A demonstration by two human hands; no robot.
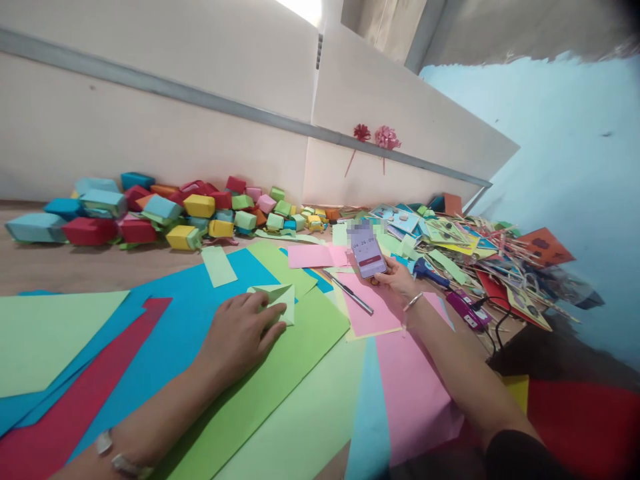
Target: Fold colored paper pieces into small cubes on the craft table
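Observation:
My left hand point(245, 327) lies spread over a small folded piece of pale green paper point(286, 299), its fingers resting flat on it. Beneath them is a large lime green sheet point(300, 353). My right hand point(397, 277) grips the lower edge of a smartphone point(369, 250), tilted up with its lit screen facing me. The screen shows digits like a timer. Between the hands, a slim silver and black pen-like tool point(353, 293) lies across the pink paper point(373, 313). A loose pale green strip point(219, 267) is on the blue sheet point(165, 287).
Small coloured paper boxes point(200, 207) are heaped along the white wall panel. On the right sit a pile of paper cards and sticks point(465, 233), a blue-handled tool point(430, 272) and a purple power strip point(467, 310) with black cables. Two paper flowers point(387, 138) hang on the panel.

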